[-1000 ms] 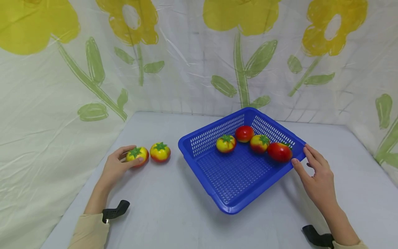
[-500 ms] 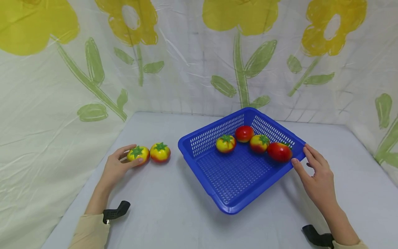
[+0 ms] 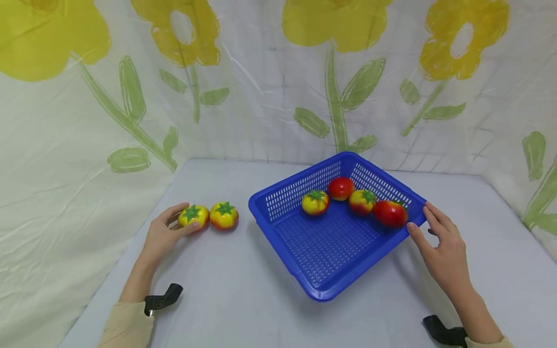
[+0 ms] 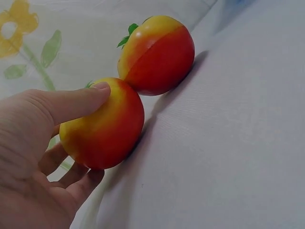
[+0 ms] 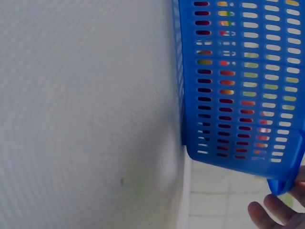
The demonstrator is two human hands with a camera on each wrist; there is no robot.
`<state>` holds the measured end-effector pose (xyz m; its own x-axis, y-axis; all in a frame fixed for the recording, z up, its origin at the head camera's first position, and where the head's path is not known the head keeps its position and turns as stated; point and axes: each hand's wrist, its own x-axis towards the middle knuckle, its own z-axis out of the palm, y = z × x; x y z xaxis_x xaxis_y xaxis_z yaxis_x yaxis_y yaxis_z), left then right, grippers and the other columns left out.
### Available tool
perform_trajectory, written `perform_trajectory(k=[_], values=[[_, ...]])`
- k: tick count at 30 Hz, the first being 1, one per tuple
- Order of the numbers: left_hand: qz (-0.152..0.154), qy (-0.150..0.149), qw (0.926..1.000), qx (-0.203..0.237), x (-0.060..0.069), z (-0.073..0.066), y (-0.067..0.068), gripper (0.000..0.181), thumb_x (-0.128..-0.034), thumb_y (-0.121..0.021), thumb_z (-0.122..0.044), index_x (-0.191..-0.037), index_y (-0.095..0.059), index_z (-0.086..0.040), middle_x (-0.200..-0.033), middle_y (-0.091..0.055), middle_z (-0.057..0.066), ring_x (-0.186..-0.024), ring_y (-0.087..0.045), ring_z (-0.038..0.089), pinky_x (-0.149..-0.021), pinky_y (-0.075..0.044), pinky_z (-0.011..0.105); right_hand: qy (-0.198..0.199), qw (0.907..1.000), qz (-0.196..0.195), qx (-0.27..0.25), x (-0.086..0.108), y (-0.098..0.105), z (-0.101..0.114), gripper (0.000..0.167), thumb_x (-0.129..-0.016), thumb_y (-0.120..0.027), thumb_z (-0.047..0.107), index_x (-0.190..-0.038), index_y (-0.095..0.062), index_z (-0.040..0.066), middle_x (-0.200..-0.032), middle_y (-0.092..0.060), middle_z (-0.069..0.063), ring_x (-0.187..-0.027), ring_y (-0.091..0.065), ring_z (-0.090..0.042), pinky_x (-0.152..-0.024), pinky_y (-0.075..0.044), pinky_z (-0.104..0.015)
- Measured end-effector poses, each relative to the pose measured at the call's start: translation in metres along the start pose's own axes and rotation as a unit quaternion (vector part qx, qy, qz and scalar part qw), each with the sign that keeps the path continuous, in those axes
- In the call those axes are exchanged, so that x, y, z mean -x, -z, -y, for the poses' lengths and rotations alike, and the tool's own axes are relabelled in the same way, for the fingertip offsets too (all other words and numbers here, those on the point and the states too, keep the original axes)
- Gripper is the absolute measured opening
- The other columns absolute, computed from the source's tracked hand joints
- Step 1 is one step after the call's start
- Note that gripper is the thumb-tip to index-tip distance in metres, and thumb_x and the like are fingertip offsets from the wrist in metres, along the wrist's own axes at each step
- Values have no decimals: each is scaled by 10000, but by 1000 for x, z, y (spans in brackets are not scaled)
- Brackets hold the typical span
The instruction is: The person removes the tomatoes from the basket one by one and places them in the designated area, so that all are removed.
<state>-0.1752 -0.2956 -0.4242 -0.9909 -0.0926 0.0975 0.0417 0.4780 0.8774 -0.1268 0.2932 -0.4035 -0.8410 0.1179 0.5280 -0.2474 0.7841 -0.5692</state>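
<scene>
My left hand (image 3: 163,234) grips a yellow-and-red toy tomato (image 3: 193,217) with thumb and fingers around its sides. In the left wrist view, that tomato (image 4: 107,129) touches a second tomato (image 4: 159,57), which stands just right of it on the table in the head view. My right hand (image 3: 446,251) holds the right corner of a blue plastic basket (image 3: 296,268), thumb and fingers at the rim. Inside the basket lie a yellow tomato (image 3: 315,203), a red one (image 3: 341,188), another yellow-red one (image 3: 361,202) and a larger red one (image 3: 390,214).
The basket stands turned cornerwise on a white-covered table (image 3: 226,299). Behind and at the left hangs a white cloth (image 3: 256,96) with painted yellow flowers. A black wrist mount (image 3: 163,298) sits on the left forearm.
My left hand has shifted the held tomato slightly right against its neighbour. The right hand and basket stay in place; the head view has tilted a little.
</scene>
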Motion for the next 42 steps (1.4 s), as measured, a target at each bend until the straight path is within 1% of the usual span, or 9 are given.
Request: perform_trajectory(k=[7,12,20,22,24,27,32,39,42], values=[[-68,-78,9999,105,1,0,-3,724,-857,-792,-280,-1448,-452,-37,-1451,-455,123,-1350,-387,290,-1058,-375,428,25,10000,-29,0,0,0,0,602,-956,-668,257,-1460,-445,16,-1512,-409,-98,-1235,-484,-407,-824,-256,14],[-42,-108,9998,186,1,-1,-2,736,-856,-796,-243,-1459,-434,-28,-1465,-437,144,-1359,-374,316,-1065,-365,477,17,10000,-14,10,1,-1,-1,603,-956,-667,260,-1463,-444,22,-1513,-408,-93,-1227,-491,-409,-830,-253,12],[30,-22,10000,83,3,-3,-2,798,-831,-817,-285,-1473,-413,-36,-1494,-403,144,-1378,-340,334,-1070,-352,509,-47,10000,6,50,1,-1,-1,605,-957,-664,274,-1471,-443,45,-1519,-401,-80,-1273,-466,-403,-860,-242,-5],[25,-44,10000,76,3,-4,-2,794,-832,-816,-288,-1468,-417,-30,-1490,-407,147,-1375,-346,332,-1068,-355,507,-65,10000,16,52,1,-1,-1,607,-960,-659,277,-1475,-437,45,-1523,-395,-81,-1319,-423,-385,-974,-321,-119],[9,-66,10000,73,3,-5,-1,786,-835,-813,-288,-1463,-422,-25,-1485,-412,151,-1368,-355,333,-1063,-362,505,-58,10000,8,27,2,-1,-1,608,-962,-655,279,-1475,-433,40,-1525,-392,-88,-1364,-369,-366,-1066,-363,-323],[-9,-95,9999,88,4,-5,-1,768,-840,-808,-283,-1455,-430,-21,-1478,-419,155,-1360,-365,335,-1061,-366,501,-26,10000,-18,-32,1,-1,-1,608,-965,-650,278,-1471,-430,24,-1523,-392,-107,-1400,-313,-352,-1036,-321,-637],[-39,-100,9999,21,3,-4,0,746,-848,-799,-303,-1445,-447,-26,-1465,-435,147,-1344,-387,318,-1052,-387,449,-47,10000,-31,-50,2,-1,-1,609,-967,-647,282,-1467,-430,12,-1522,-391,-116,-1403,-308,-355,-1025,-303,-664],[-158,-106,9998,-5,1,0,1,759,-825,-811,-355,-1428,-474,-39,-1444,-462,136,-1312,-420,294,-969,-443,211,-98,9999,0,-30,1,0,0,607,-967,-647,279,-1469,-429,17,-1527,-388,-99,-1399,-321,-345,-976,-358,-671],[-175,-116,9998,1,1,-1,1,757,-827,-810,-356,-1426,-476,-36,-1443,-461,139,-1312,-418,303,-951,-442,179,-133,9999,25,-9,1,-1,1,609,-967,-647,280,-1473,-425,24,-1530,-385,-91,-1397,-326,-342,-959,-377,-670]])
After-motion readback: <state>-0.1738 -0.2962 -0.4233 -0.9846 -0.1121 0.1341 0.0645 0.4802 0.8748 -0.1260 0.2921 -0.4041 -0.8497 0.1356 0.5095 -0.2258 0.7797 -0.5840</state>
